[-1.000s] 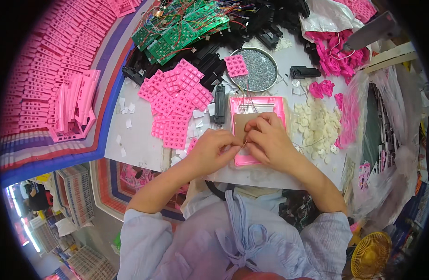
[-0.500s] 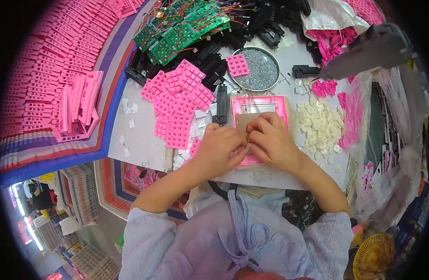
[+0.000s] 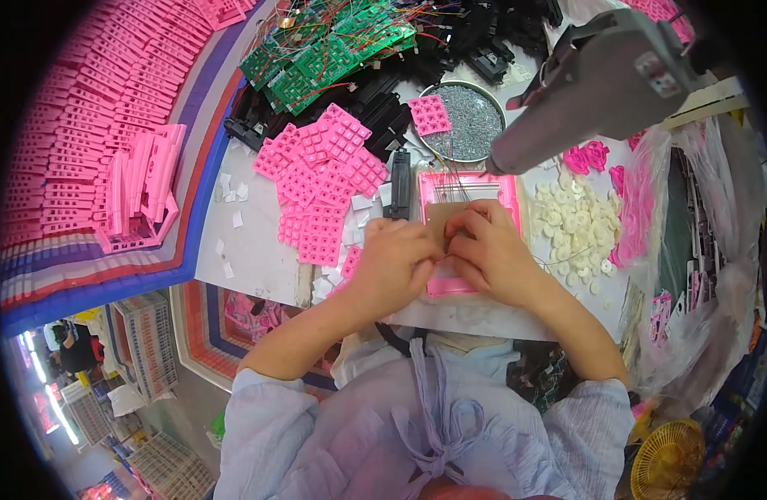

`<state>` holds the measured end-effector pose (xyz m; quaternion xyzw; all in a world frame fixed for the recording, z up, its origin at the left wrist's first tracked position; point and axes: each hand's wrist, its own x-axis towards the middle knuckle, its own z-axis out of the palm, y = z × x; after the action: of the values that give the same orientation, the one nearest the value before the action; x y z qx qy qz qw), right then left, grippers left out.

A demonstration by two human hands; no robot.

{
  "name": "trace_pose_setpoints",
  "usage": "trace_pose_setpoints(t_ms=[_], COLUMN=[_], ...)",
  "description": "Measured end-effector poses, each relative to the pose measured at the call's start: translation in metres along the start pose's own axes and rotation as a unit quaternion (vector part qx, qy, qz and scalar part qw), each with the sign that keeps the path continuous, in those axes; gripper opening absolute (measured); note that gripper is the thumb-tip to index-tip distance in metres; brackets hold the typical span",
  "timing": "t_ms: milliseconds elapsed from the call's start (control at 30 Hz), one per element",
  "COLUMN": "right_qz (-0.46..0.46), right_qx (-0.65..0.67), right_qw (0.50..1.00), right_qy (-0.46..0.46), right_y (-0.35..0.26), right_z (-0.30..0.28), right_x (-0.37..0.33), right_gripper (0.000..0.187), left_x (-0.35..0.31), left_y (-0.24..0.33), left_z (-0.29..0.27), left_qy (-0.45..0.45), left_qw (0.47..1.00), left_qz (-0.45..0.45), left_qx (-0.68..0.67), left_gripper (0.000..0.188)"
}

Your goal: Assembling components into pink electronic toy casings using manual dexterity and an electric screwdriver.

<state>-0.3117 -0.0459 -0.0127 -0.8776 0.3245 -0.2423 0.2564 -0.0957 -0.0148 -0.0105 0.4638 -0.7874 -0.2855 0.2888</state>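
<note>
A pink plastic housing (image 3: 514, 193) lies in front of me, with a brown board (image 3: 438, 215) and thin wires (image 3: 457, 187) in it. Over the board's near part, both hands meet with fingertips close together. My left hand (image 3: 393, 260) is closed in a pinch at the housing's left side; whatever is in it is hidden. My right hand (image 3: 493, 254) has its fingers curled down onto the board, also closed, and its fingertips hide what they grip. A grey powered screwdriver (image 3: 592, 87) hangs from the upper right, its tip near the housing's far right corner.
Left of the housing are a black plastic part (image 3: 400, 183) and pink keypads (image 3: 321, 183). Beyond stand a round tin of screws (image 3: 475, 125) and green circuit boards (image 3: 333, 54). White discs (image 3: 575, 225) lie right; stacked pink housings (image 3: 92, 125) fill the far left.
The hanging screwdriver has swung left and nearer, its tip coming close to the housing. Both hands stay over the board with only slight finger movement.
</note>
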Motion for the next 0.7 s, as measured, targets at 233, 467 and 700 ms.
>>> trace_pose_setpoints(t_ms=[233, 467, 700], right_qz=[0.005, 0.01, 0.01], right_qx=[-0.003, 0.004, -0.089], right_qw=[1.0, 1.0, 0.99], right_qy=[0.004, 0.002, 0.109], right_y=[-0.001, -0.002, -0.017], right_z=[-0.003, -0.003, 0.0], right_x=[0.001, 0.0, -0.003], right_gripper=[0.015, 0.015, 0.022], left_x=[-0.002, -0.003, -0.005], left_y=[0.007, 0.005, 0.004], left_z=[-0.009, -0.004, -0.004], left_qy=[-0.027, -0.014, -0.041], left_qw=[0.999, 0.999, 0.991], left_qz=[-0.027, -0.03, -0.073], left_qx=[0.031, -0.003, -0.101], left_gripper=[0.013, 0.012, 0.01])
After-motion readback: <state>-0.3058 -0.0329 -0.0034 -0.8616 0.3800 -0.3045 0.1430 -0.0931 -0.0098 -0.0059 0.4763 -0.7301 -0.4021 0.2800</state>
